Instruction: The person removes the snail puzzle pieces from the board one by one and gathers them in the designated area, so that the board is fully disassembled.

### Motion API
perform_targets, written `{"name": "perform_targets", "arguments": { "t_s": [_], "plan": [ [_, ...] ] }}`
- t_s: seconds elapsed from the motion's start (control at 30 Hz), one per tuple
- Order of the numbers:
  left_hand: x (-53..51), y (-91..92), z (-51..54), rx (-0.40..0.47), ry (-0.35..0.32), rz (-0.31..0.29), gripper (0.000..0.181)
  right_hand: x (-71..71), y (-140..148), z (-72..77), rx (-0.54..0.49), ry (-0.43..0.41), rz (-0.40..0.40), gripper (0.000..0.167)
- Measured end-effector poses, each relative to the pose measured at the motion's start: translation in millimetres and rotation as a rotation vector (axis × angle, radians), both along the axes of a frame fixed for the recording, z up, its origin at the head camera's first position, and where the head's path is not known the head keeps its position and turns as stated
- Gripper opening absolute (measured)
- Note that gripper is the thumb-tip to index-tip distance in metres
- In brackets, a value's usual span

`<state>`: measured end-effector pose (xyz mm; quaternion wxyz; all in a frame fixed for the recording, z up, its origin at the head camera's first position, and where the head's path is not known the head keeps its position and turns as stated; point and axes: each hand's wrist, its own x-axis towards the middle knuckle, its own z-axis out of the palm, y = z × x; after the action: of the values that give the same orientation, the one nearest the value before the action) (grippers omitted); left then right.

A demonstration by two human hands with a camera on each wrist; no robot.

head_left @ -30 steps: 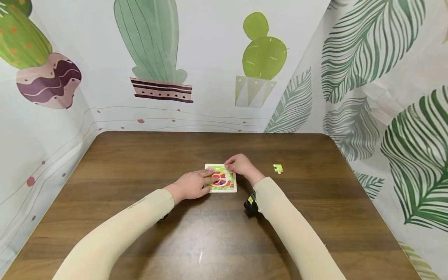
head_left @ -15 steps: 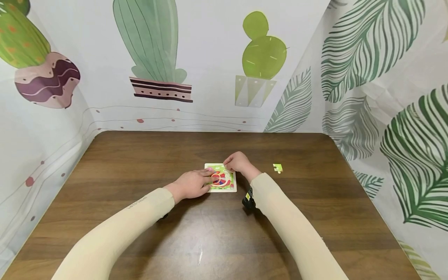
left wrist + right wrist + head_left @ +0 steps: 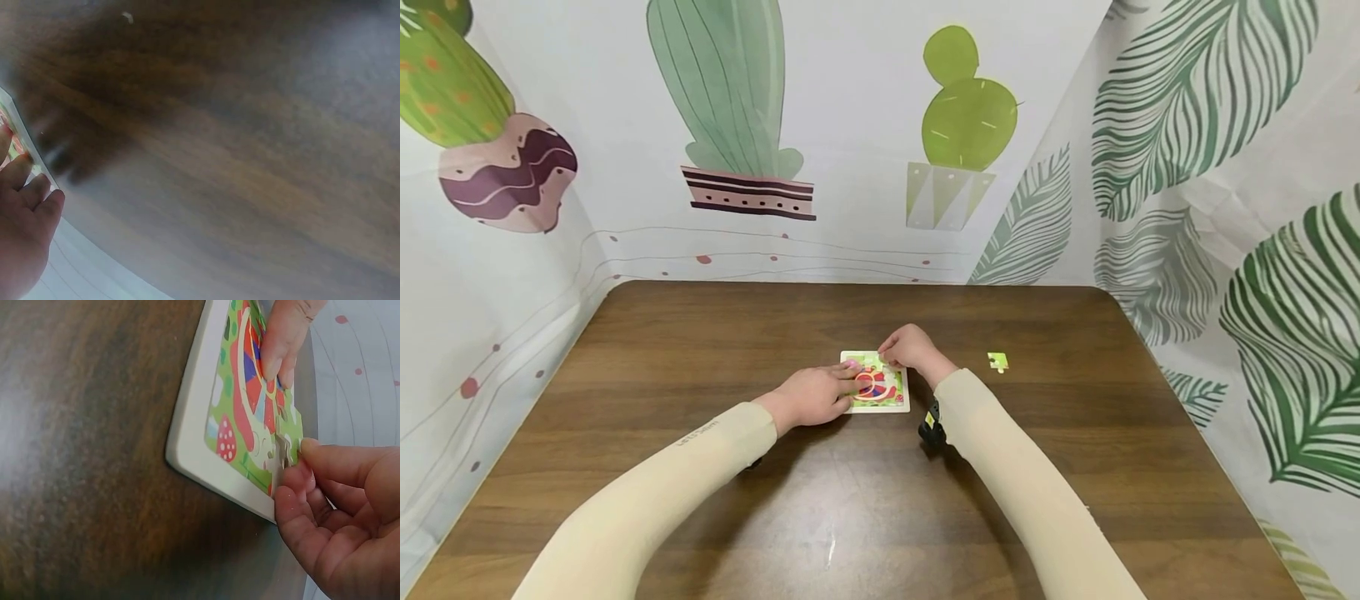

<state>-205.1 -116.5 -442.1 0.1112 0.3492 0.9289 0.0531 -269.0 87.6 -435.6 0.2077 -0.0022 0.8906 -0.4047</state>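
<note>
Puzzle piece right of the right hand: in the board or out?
Out. The head view shows the puzzle piece lying on the table, apart from the puzzle board.

A dark wood-grained worktop (image 3: 842, 508) with rounded far corners is marked by a pale streak of glare at six o'clock in the head view. It is bordered by a white backdrop (image 3: 850, 125), on which a patterned cactus (image 3: 456, 92) is printed at ten o'clock, a tall cactus (image 3: 726, 92) at eleven and a round cactus (image 3: 970, 117) at one. Striped leaves (image 3: 1210, 100) are spread from two to three o'clock. Thin lines strung with reddish dots (image 3: 469, 387) are drawn at nine; similar dots are shown at two in the right wrist view.
</note>
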Motion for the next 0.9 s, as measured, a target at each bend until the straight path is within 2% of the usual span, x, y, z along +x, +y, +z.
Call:
{"name": "perform_targets", "arguments": {
  "t_s": [0.27,0.5,0.73,0.9],
  "plan": [
    [-1.5,-3.0,-4.4,0.014,-0.022,-0.012,0.047,-0.2,-2,-2.3,0.024,0.01,-0.011,0.018],
    [-1.5,-5.2,-4.0,0.018,-0.038,-0.008,0.047,-2.3,-2,-2.5,-0.016,0.008,-0.017,0.017],
    [-2.2,-4.7,-3.3,0.014,-0.031,-0.016,0.047,-4.3,3,0.7,-0.031,-0.005,-0.019,0.017],
    [-2.6,-5.8,-4.4,0.009,-0.002,-0.027,0.048,-4.9,9,9.0,-0.037,0.017,-0.012,0.016]
  ]
}}
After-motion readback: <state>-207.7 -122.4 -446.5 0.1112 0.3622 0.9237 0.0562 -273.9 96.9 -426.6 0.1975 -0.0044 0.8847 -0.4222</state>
